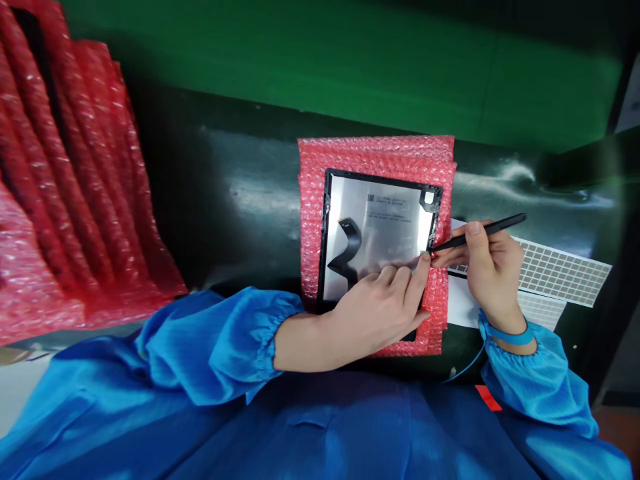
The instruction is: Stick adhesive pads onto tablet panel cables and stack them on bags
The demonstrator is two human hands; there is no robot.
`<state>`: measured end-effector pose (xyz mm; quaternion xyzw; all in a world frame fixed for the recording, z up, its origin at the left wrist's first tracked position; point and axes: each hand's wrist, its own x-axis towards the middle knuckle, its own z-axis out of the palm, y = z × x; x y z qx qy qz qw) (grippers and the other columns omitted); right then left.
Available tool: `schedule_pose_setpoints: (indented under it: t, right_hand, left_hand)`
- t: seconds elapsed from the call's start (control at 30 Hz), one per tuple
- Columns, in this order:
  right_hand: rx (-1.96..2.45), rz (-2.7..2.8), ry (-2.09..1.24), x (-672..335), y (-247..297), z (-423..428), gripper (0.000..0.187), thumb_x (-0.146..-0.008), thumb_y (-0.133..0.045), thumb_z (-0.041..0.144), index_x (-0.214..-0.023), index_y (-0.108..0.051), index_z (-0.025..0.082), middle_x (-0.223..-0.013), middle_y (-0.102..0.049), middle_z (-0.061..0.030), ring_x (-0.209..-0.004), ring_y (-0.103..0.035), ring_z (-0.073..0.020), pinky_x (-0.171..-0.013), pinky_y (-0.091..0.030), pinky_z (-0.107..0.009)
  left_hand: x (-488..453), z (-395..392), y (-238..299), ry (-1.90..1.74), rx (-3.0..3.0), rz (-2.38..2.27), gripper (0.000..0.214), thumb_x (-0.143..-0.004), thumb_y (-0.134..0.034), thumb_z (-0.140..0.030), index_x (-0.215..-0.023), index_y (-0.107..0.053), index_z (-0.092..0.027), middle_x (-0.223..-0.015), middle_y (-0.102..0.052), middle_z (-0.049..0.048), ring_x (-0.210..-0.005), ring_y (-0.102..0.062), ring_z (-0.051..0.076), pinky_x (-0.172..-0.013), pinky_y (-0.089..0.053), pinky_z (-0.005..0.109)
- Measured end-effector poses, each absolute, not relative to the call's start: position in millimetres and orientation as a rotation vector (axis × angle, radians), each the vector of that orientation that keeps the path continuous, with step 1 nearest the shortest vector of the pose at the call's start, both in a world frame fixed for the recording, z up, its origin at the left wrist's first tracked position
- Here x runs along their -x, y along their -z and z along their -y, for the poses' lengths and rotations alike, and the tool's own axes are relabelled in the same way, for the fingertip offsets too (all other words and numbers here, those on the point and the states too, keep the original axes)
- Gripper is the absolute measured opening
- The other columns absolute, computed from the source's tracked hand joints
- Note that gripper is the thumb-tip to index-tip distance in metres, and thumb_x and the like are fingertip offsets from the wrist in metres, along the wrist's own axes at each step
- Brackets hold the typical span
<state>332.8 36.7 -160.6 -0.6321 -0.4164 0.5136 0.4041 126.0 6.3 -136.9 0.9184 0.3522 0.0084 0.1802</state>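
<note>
Display panel (pixel 395 240) under left hand (pixel 383 300), outstretched, grasping nothing; right hand (pixel 493 263), just right, pinches black pen-shaped tool (pixel 507 222). Red bubble wrap (pixel 312 230) beneath; dark bench (pixel 250 173); green surface (pixel 300 60) far.

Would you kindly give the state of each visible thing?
Panel: flat, silver side up.
Ribbon cable: bent.
Black tool: tilted, tip at panel's edge.
Right hand: gripping black tool.
Left hand: resting on panel.
Bubble wrap: layered beneath panel.
Gridded sheet: partly hidden.
Wrist strap: worn.

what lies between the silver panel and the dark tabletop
Red bubble wrap lies beneath the silver panel, separating it from the dark tabletop; the head view shows this.
</note>
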Motion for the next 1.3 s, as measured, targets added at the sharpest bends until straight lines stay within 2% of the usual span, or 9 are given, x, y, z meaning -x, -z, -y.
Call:
schedule_pose_setpoints:
  t: [0.2, 0.4, 0.6, 0.67, 0.73, 0.8, 0.87, 1.0, 1.3]
  right_hand:
    - [1.58, 0.992, -1.173, -342, 155, -39, 0.043, -0.099, -0.065, 0.071, -0.092, -0.07, 0.028, -0.065, -0.073, 0.0, -0.058, -0.078, -0.0209, -0.053, -0.065, -0.032]
    - [1.544, 1.039, -1.071, -378, 128, -16, 0.028, -0.102, -0.07, 0.054, -0.104, -0.074, 0.027, -0.078, -0.078, -0.0018, -0.064, -0.079, -0.0209, -0.053, -0.066, -0.032]
    - [1.659, 1.097, -1.029, -419, 130, 39, 0.024, -0.104, -0.07, 0.047, -0.105, -0.073, 0.024, -0.073, -0.079, -0.0017, -0.06, -0.079, -0.0206, -0.056, -0.068, -0.033]
    - [1.683, 1.114, -1.026, -427, 138, 52, 0.024, -0.105, -0.07, 0.047, -0.107, -0.073, 0.024, -0.073, -0.079, -0.002, -0.062, -0.08, -0.0217, -0.058, -0.069, -0.034]
    - [1.693, 1.139, -1.022, -433, 146, 59, 0.023, -0.106, -0.069, 0.047, -0.109, -0.073, 0.024, -0.075, -0.08, -0.0026, -0.064, -0.081, -0.0226, -0.06, -0.07, -0.035]
    - [1.698, 1.163, -1.018, -436, 153, 61, 0.023, -0.106, -0.068, 0.047, -0.109, -0.072, 0.026, -0.079, -0.081, -0.0033, -0.066, -0.081, -0.023, -0.061, -0.07, -0.035]
    - [1.7, 1.18, -1.028, -438, 158, 59, 0.023, -0.105, -0.068, 0.048, -0.109, -0.071, 0.026, -0.079, -0.081, -0.0031, -0.068, -0.082, -0.0232, -0.061, -0.07, -0.035]
    - [1.718, 1.207, -1.051, -439, 160, 56, 0.024, -0.106, -0.066, 0.049, -0.109, -0.07, 0.026, -0.078, -0.081, -0.0023, -0.068, -0.082, -0.0229, -0.063, -0.07, -0.034]
    - [1.721, 1.232, -1.05, -440, 161, 57, 0.022, -0.107, -0.067, 0.047, -0.108, -0.07, 0.025, -0.079, -0.081, -0.0013, -0.069, -0.082, -0.0209, -0.064, -0.07, -0.032]
  left_hand:
    - [-128, -7, 138, -0.001, -2.621, -0.997, 0.074, -0.108, -0.056, -0.048, -0.154, -0.045, 0.009, -0.115, -0.074, 0.0248, -0.095, -0.075, 0.032, -0.072, -0.063, 0.04]
    - [-122, -13, 138, 0.013, -2.53, -0.99, 0.079, -0.106, -0.06, -0.049, -0.161, -0.037, 0.003, -0.127, -0.073, 0.0259, -0.104, -0.077, 0.032, -0.082, -0.064, 0.041]
    - [-131, -18, 125, 0.001, -2.611, -1.091, 0.068, -0.109, -0.052, -0.052, -0.153, -0.053, 0.001, -0.118, -0.076, 0.0222, -0.101, -0.074, 0.031, -0.077, -0.06, 0.039]
    - [-142, -11, 123, -0.088, -2.712, -0.969, 0.066, -0.11, -0.053, -0.049, -0.152, -0.055, 0.001, -0.12, -0.075, 0.0218, -0.107, -0.072, 0.032, -0.085, -0.059, 0.041]
    - [-156, 1, 124, -0.154, -2.789, -0.75, 0.067, -0.107, -0.058, -0.051, -0.151, -0.058, 0.0, -0.136, -0.071, 0.0231, -0.123, -0.067, 0.035, -0.1, -0.056, 0.044]
    - [-168, 16, 127, -0.134, -2.824, -0.592, 0.077, -0.102, -0.063, -0.06, -0.152, -0.059, -0.001, -0.157, -0.059, 0.0232, -0.141, -0.057, 0.039, -0.113, -0.049, 0.048]
    - [-177, 29, 130, -0.029, -2.85, -0.559, 0.086, -0.099, -0.062, -0.068, -0.154, -0.058, -0.001, -0.167, -0.049, 0.023, -0.15, -0.048, 0.043, -0.119, -0.044, 0.052]
    - [-184, 39, 131, 0.142, -2.89, -0.59, 0.088, -0.101, -0.058, -0.069, -0.155, -0.057, 0.0, -0.168, -0.047, 0.0248, -0.152, -0.046, 0.043, -0.119, -0.043, 0.052]
    - [-180, 35, 133, 0.091, -2.89, -0.563, 0.089, -0.099, -0.062, -0.067, -0.155, -0.057, 0.002, -0.167, -0.047, 0.0259, -0.15, -0.047, 0.042, -0.117, -0.043, 0.052]
